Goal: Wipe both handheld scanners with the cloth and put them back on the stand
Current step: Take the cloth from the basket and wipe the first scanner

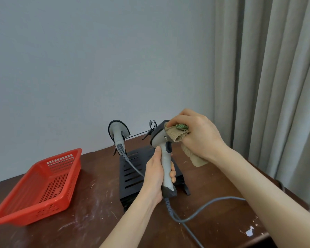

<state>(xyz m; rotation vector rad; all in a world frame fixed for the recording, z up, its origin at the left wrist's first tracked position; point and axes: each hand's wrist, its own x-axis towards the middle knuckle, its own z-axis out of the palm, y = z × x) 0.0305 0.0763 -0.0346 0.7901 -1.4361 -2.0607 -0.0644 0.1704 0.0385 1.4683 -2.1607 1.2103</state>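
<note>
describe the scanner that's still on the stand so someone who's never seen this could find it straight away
Start at the brown table and find the black slatted stand at its middle, right of the red basket. The scanner on the stand hangs from the stand's left holder, head up near the wall, its coiled grey cable trailing down. Unlike the other scanner, no hand or cloth touches it.

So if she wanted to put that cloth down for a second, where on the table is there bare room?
Bare wood lies between the red basket and the black stand, and along the table's near edge. The near right is open but crossed by the held scanner's grey cable. Around the stand it is crowded: the second scanner, both hands and the cloth.
</note>
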